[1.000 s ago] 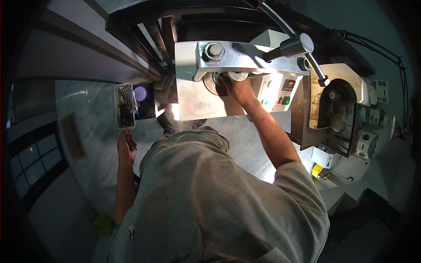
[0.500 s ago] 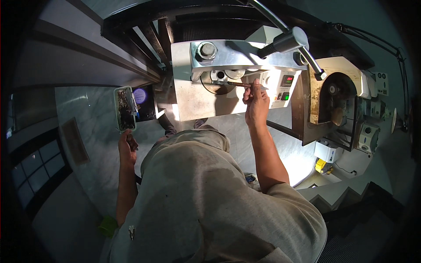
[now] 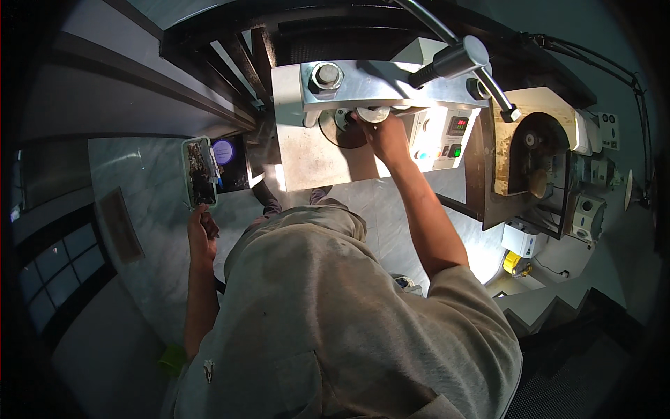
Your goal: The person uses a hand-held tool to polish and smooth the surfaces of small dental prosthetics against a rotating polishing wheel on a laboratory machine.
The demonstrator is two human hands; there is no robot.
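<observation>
The grey shirt (image 3: 335, 328) fills the lower middle of the frame, hiding the body and the floor below it; at centre left the left hand (image 3: 202, 230) hangs curled and loosely closed, with no object seen in it, just below a small tray of dark bits (image 3: 199, 173) lying lengthwise up the frame on the pale marble floor (image 3: 132, 181); beside the tray sits a dark box with a round violet lid (image 3: 224, 151).

Farther up, the right hand (image 3: 382, 134) reaches to upper centre, its fingers closed on a pale round knob (image 3: 373, 113) under the metal crossbar (image 3: 391, 82), whose long axis runs left to right; a bolt head (image 3: 325, 75) sits at its left end.

Half a second ago this hand was lower and nearer the control panel (image 3: 447, 136); it has gone up to the knob; the left hand has stayed put.

A lever handle (image 3: 453, 59) slants toward the upper right; a housing with a dark opening (image 3: 534, 157) stands at right.
</observation>
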